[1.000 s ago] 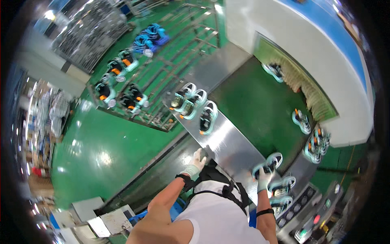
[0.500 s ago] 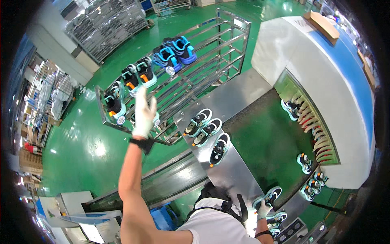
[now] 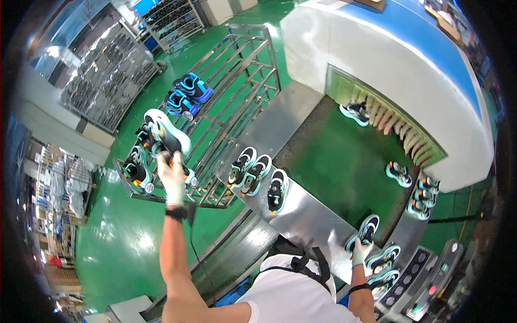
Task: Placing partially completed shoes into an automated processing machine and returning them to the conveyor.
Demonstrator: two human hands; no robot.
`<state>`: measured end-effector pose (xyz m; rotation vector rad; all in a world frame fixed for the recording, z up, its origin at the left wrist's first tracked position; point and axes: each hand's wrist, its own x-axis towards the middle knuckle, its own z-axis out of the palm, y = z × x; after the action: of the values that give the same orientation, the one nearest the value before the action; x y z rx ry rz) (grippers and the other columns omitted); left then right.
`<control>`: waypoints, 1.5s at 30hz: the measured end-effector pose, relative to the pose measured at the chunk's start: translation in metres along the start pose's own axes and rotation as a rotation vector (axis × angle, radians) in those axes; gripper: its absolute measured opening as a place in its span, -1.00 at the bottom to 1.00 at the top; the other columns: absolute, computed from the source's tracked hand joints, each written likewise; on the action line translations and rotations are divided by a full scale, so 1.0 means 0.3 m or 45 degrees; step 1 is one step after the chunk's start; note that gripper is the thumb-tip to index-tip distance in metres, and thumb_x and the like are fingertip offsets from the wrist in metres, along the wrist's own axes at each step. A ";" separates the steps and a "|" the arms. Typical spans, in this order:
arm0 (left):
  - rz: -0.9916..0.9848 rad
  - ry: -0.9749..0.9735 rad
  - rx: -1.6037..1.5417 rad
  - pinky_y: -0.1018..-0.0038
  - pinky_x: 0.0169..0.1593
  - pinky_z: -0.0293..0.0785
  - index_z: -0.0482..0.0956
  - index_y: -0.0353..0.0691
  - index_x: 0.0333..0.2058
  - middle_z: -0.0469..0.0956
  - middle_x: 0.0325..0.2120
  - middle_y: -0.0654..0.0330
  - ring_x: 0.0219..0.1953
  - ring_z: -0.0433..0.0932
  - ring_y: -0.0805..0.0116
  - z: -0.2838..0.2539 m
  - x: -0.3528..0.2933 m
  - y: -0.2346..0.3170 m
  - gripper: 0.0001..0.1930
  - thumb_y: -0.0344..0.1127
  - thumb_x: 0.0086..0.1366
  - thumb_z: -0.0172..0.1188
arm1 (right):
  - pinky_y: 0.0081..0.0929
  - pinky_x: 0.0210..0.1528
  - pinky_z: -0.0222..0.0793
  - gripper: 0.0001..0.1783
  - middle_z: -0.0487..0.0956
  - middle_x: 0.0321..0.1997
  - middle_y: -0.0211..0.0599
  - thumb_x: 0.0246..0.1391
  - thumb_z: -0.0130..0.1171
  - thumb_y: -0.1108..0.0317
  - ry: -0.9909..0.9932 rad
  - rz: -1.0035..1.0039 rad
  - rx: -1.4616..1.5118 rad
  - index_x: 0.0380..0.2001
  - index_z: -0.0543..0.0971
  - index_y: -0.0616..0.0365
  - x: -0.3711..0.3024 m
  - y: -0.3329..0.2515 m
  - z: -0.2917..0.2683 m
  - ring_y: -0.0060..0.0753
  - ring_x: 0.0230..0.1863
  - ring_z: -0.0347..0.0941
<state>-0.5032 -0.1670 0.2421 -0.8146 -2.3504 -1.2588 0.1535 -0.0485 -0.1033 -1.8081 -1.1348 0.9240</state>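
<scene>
My left hand (image 3: 172, 180), in a white glove, grips a black sneaker (image 3: 171, 134) with a mint sole by its heel end. That sneaker is tilted over the metal rack (image 3: 237, 81), its toe pointing up and away. Beside it on the rack sits another black sneaker (image 3: 138, 167) with an orange heel tab; one more is partly hidden behind the held one. My right hand (image 3: 362, 252), gloved too, is closed around the heel of a black-and-mint sneaker (image 3: 369, 228) at the near edge of the green belt. Further sneakers (image 3: 383, 258) lie just right of that hand.
Three sneakers (image 3: 277, 191) stand on the steel ledge (image 3: 312, 220) left of the green belt (image 3: 339, 161). A large white-and-blue machine (image 3: 388, 70) has a strip curtain over its opening. Blue shoes (image 3: 186, 97) sit on the rack. A control panel (image 3: 433, 280) is at lower right.
My left hand, open above the rack before, has closed on a sneaker and lifted it. The view has shifted. My right hand stays on its sneaker.
</scene>
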 end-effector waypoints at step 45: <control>3.297 -3.345 -2.902 0.08 -0.05 0.45 0.49 -0.22 -0.09 0.50 -0.16 -0.03 -0.12 0.48 -0.13 -1.795 -2.513 0.276 -0.68 -0.53 0.14 0.09 | -0.28 0.01 0.43 -0.55 0.61 -0.04 0.00 0.09 0.27 0.34 3.194 1.854 -0.065 -0.01 0.52 0.42 -3.135 -0.369 -0.098 -0.20 -0.11 0.54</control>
<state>0.1512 -0.8245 0.1744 1.3715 -1.7889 -0.3014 -0.1725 -0.8971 0.1634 -1.7232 1.7419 -1.0387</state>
